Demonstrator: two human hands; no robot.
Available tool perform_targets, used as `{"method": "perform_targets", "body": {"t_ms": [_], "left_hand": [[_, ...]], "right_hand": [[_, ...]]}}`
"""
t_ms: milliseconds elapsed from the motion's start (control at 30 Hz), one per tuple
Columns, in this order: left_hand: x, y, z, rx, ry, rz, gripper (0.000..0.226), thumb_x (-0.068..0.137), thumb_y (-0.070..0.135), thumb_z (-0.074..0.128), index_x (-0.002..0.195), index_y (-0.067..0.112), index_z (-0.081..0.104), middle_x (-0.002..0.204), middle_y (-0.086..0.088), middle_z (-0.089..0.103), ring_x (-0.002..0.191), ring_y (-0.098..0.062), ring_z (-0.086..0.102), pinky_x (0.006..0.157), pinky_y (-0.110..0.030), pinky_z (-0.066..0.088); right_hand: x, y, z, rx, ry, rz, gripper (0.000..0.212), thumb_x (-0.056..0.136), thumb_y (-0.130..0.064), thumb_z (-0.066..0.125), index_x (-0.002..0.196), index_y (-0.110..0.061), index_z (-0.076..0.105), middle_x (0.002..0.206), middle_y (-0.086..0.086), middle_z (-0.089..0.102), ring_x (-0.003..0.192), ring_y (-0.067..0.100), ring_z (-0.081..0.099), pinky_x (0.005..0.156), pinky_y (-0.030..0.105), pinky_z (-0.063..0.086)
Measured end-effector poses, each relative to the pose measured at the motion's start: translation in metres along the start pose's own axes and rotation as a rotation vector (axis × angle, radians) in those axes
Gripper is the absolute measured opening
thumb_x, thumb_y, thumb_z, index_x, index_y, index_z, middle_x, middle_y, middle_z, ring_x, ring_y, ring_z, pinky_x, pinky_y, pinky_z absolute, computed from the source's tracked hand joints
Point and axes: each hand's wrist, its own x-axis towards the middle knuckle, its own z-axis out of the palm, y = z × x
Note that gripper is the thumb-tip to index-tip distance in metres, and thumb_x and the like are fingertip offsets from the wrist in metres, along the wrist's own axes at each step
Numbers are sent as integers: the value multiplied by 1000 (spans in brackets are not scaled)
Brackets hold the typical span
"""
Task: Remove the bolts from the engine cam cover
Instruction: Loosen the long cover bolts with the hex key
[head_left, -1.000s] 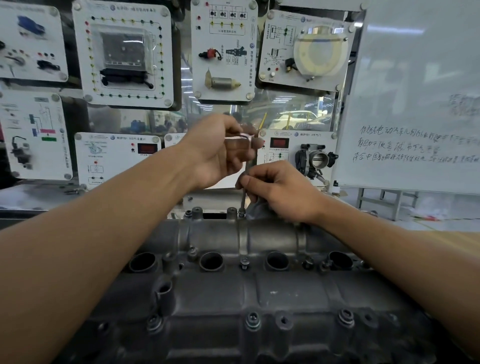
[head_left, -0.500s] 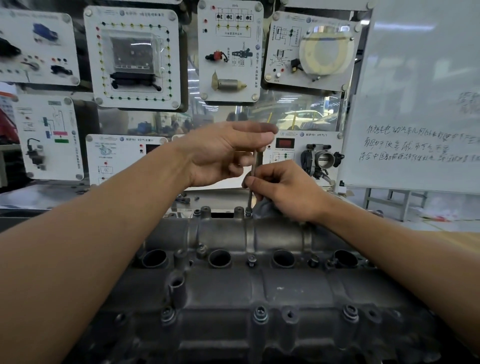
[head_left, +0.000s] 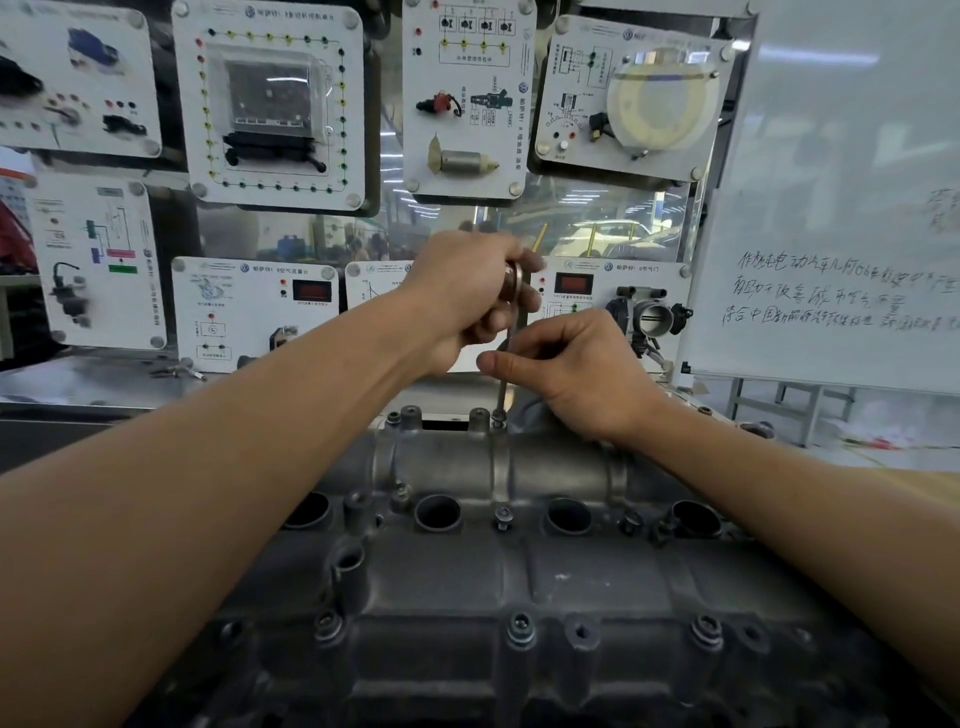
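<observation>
The grey cast engine cam cover (head_left: 519, 577) fills the lower half of the view. A thin L-shaped key wrench (head_left: 504, 379) stands upright with its tip in a bolt (head_left: 497, 419) on the cover's far edge. My left hand (head_left: 467, 296) grips the wrench's top handle. My right hand (head_left: 576, 369) pinches the shaft lower down, with its heel resting on the cover. Other bolts sit in the cover: one in the middle row (head_left: 503, 517) and several along the near edge, such as the one at the near centre (head_left: 521, 627).
Four round plug wells (head_left: 438, 512) run across the cover. Behind it stands a wall of white training panels (head_left: 270, 104) with a throttle body (head_left: 649, 317). A whiteboard (head_left: 841, 218) with handwriting stands at the right.
My left hand has turned on the wrench top, from fingers spread over it to a closed grip round the handle. The camera has shifted slightly. My right hand stays on the shaft.
</observation>
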Motion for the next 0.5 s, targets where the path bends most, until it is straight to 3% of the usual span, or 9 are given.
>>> {"method": "perform_targets", "body": {"t_ms": [133,233,300,400,500], "left_hand": [[-6,-2,-14,12,-139,-85,35,98,36,53,103,5,67,79,-7,74,55,-14,55,45,-20,42],[-10,-9,-27,121,-281,3,25,97,22,57,110,4,69,91,-4,74,74,-14,62,55,-22,51],[-9,-8,-38,329,-366,111,18,96,15,59,109,15,71,99,3,76,81,-10,64,60,-19,53],[-6,-8,-45,534,-379,244,19,94,16,63,108,25,71,100,5,76,86,-8,65,64,-18,53],[-3,-17,-36,529,-333,329,16,95,15,62,106,22,72,93,5,75,77,-2,64,63,-22,52]], "right_hand": [[1,1,-1,15,61,29,19,75,-14,85,72,2,75,72,30,66,58,15,48,57,27,41],[-1,2,-3,19,62,30,18,74,-17,85,69,-3,76,69,20,71,59,10,54,62,28,47],[0,2,-5,14,48,49,16,73,-20,86,67,-10,76,63,13,70,55,6,53,58,23,45],[1,0,-6,6,22,54,16,75,-21,84,66,-12,75,56,6,63,51,8,45,55,25,38],[-2,0,-6,1,-1,50,18,80,-19,80,70,-6,76,62,21,61,56,17,40,56,29,34]]}}
